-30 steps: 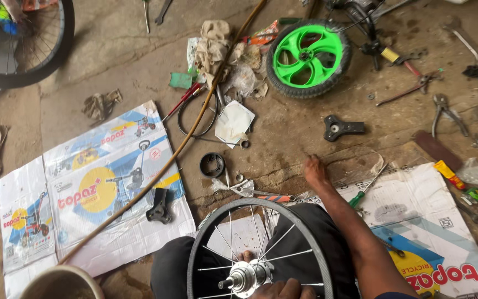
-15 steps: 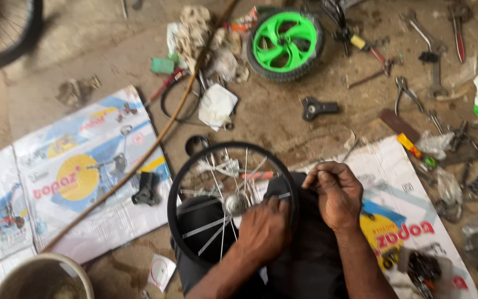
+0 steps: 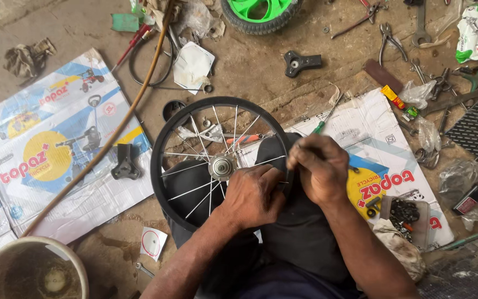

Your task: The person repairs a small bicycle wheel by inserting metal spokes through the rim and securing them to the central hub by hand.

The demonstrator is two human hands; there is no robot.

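Green wheel (image 3: 261,11) lying at floor's top edge; printed cardboard (image 3: 45,160) spreading left; bucket (image 3: 29,271) sitting bottom-left corner; pliers (image 3: 387,37), wrench (image 3: 420,25) lying top right; black knob (image 3: 300,61) resting nearby.

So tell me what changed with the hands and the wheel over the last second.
The right hand came off the floor onto the spoked wheel; the left hand shifted from the hub to the spokes. The wheel stayed on the lap, the green wheel and tools unmoved.
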